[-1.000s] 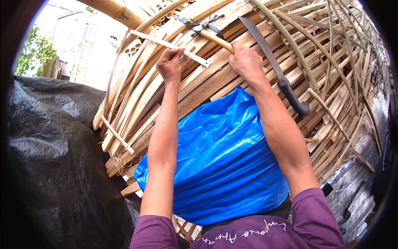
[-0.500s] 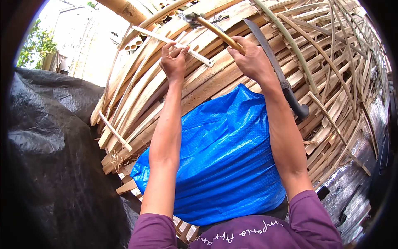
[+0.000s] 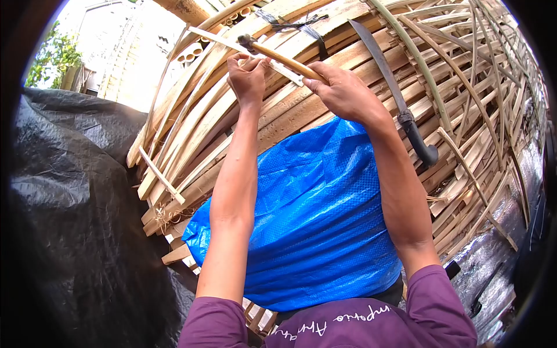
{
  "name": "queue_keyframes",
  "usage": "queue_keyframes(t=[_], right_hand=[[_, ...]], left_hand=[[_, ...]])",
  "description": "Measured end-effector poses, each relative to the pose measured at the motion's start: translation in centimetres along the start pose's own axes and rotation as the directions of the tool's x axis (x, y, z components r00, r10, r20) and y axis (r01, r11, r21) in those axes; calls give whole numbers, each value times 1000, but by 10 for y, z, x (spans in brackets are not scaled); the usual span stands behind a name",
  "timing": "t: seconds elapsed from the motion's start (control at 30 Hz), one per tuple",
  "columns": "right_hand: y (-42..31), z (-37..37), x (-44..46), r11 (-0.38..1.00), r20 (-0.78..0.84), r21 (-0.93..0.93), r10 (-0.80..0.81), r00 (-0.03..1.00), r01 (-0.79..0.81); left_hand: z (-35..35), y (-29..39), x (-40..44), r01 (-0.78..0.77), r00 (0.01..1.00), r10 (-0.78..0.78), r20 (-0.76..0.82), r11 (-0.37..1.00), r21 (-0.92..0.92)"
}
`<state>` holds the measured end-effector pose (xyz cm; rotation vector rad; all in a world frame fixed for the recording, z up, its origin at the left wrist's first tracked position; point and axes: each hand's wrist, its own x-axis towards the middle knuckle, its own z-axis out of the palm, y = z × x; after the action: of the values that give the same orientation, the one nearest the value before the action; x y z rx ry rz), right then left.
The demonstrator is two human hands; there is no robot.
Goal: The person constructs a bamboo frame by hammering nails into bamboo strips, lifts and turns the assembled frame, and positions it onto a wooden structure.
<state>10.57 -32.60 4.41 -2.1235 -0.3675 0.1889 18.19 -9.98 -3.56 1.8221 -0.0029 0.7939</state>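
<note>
My right hand (image 3: 346, 95) is wrapped round the wooden handle of a hammer (image 3: 284, 60). The hammer's head is just above the fingertips of my left hand (image 3: 248, 80). Those fingers are pinched together against a narrow pale bamboo strip (image 3: 219, 38); whatever small thing they hold is hidden. This strip lies slantwise across long, flat bamboo slats (image 3: 290, 109). To the right of my right hand, a machete (image 3: 380, 64) with a dark curved handle rests on the slats.
A blue plastic sheet (image 3: 313, 214) covers my lap. Black tarp (image 3: 64, 203) hangs at the left. Loose thin bamboo strips (image 3: 481, 110) are heaped at the right. A black tie (image 3: 299, 24) is on the slats at the top.
The hammer has come down and to the left, its head now close over my left fingers. My left hand stays at the strip. The view has shifted slightly.
</note>
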Motion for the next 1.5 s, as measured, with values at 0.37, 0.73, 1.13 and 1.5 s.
queue_keyframes(t=[0.37,0.73,1.13,1.5], right_hand=[[-5,1,-1,1000,-21,3,-30,999,30],[-2,2,2,1000,-41,-9,-13,999,12],[-6,1,-1,1000,-22,-2,-19,1000,19],[2,5,3,997,-22,49,-52,998,53]], left_hand=[[1,1,1,4,1000,-4,-4,1000,-7],[1,12,-2,32,999,-32,-5,999,34],[0,15,-3,-20,1000,19,1,997,72],[1,18,-3,-21,1000,20,14,996,82]])
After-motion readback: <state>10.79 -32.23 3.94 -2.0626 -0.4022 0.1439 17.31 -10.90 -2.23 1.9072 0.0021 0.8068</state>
